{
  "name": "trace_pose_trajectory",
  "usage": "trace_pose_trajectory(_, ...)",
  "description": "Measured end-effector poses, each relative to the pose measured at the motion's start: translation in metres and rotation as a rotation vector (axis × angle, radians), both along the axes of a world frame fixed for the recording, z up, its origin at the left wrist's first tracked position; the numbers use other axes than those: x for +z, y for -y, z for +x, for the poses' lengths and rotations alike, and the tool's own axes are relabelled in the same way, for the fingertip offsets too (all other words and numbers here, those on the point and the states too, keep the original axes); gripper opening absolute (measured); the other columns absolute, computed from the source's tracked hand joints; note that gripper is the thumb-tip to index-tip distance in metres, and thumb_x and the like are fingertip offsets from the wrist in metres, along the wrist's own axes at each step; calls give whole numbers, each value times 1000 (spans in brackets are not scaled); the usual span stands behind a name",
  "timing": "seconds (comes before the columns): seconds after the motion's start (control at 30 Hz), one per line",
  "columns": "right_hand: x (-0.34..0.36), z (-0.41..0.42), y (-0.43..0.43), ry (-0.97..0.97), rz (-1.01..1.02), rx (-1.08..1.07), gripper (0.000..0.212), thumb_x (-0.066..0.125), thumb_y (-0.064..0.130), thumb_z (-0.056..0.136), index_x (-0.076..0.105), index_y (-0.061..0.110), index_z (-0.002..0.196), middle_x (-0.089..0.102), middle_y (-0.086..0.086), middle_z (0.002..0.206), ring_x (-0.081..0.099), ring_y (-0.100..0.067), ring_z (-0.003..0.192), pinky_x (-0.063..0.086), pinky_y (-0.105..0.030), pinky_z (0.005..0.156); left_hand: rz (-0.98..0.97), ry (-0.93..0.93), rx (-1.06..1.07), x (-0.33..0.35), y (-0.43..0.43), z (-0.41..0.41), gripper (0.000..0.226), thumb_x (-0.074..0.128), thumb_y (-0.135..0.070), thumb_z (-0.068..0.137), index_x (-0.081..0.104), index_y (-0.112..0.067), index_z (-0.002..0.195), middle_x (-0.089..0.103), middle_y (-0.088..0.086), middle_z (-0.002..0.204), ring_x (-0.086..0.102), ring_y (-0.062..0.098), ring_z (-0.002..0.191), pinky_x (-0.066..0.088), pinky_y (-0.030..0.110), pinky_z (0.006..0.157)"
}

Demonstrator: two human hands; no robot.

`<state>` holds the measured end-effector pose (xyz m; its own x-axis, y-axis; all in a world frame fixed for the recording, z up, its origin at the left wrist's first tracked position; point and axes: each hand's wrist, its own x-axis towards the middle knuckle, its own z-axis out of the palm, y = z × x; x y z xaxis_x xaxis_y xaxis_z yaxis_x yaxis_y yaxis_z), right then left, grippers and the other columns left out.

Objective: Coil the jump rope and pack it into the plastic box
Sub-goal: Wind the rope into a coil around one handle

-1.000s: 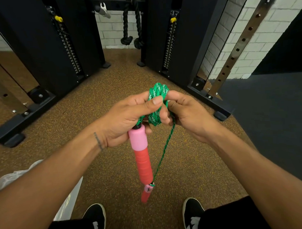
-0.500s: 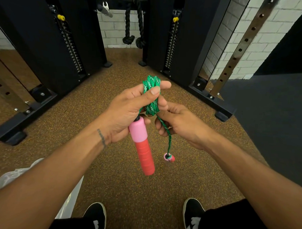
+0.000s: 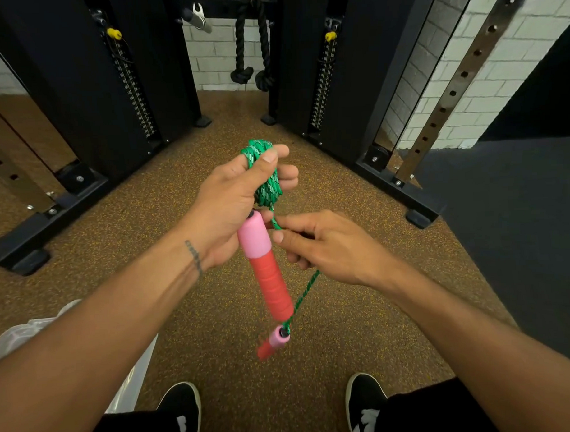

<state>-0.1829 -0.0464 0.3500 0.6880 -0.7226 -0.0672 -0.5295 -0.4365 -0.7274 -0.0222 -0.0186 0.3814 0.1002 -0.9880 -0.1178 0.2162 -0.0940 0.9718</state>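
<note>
My left hand [image 3: 226, 201] grips a tight coil of green jump rope [image 3: 266, 184] wound round its fingers. One pink and red handle [image 3: 266, 265] hangs down from that hand. Just below the coil, my right hand [image 3: 323, 243] pinches the loose strand of rope [image 3: 307, 286]. This strand runs down to the second pink and red handle [image 3: 273, 342], which dangles blurred above the floor. A clear plastic box [image 3: 26, 334] lies on the floor at the lower left, mostly hidden behind my left forearm.
Black cable-machine columns [image 3: 88, 93] with floor feet stand to the left and right ahead. A black knotted rope [image 3: 250, 45] hangs between them. My two black shoes [image 3: 182, 410] stand on brown speckled flooring. A dark mat [image 3: 503, 224] lies to the right.
My right hand has slid down off the coil along the loose strand. The second handle has dropped lower and swings. My left hand still holds the coil.
</note>
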Motion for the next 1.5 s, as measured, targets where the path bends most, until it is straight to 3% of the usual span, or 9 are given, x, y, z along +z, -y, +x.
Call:
trace_pose_trajectory(0.3,7,1,-6,-14,-270,-40,21,62,34,93,72,18,83,55,-2,52,44,-13,45,39,-29,49,-13,360,-83,-7,1,-1,31,46,-41,100,60,-27,125,75,-8,103,70,5,95,51,29,67)
trace_pose_trajectory(0.47,15,-6,-7,141,-33,-73,11,71,22,88,71,13,82,64,5,56,61,-8,49,53,-20,54,0,426,-156,-10,0,-1,30,43,-43,102,59,-37,127,72,-6,110,67,24,107,56,55,88)
trace_pose_trajectory(0.57,20,-11,-1,224,35,-86,15,70,21,89,65,8,81,58,6,59,55,-7,51,51,-23,53,-6,535,-190,-9,-1,1,30,42,-47,101,55,-46,128,67,-3,113,64,31,107,58,43,77)
trace_pose_trajectory(0.77,25,-21,12,261,-80,-88,14,67,28,93,66,15,93,72,6,79,69,-2,76,54,-28,77,90,571,-268,-2,-6,-4,17,39,-50,100,53,-47,109,55,-27,104,61,6,94,55,24,63)
trace_pose_trajectory(0.87,23,-20,13,243,-162,-73,13,65,31,93,65,19,93,72,8,74,70,-7,80,49,-32,81,126,523,-323,1,-7,-4,42,33,-58,98,64,-31,108,75,-12,97,70,7,90,55,31,65)
trace_pose_trajectory(1.03,27,-20,13,272,-235,-152,34,70,50,75,69,18,86,68,1,87,66,-19,79,57,-43,72,146,404,-559,3,-10,-1,59,20,-64,98,58,-24,119,76,1,94,69,4,81,47,32,59)
trace_pose_trajectory(1.17,28,-22,18,378,-85,-186,34,76,41,72,65,12,84,69,-2,76,67,-15,61,56,-35,59,128,347,-658,1,-10,5,34,55,-29,89,61,-14,119,75,1,97,68,5,85,45,26,57)
trace_pose_trajectory(1.27,28,-25,23,395,-7,-183,27,74,41,75,65,17,83,68,4,72,65,-12,61,52,-33,60,109,361,-715,-3,-10,9,42,59,0,92,52,-13,131,73,-6,99,66,-2,82,45,21,58)
trace_pose_trajectory(1.5,24,-29,27,389,103,-130,19,67,42,83,65,23,83,64,0,79,56,-22,68,46,-36,62,94,329,-825,-4,-9,12,45,56,-5,93,48,-12,137,72,-1,118,66,5,107,47,20,61)
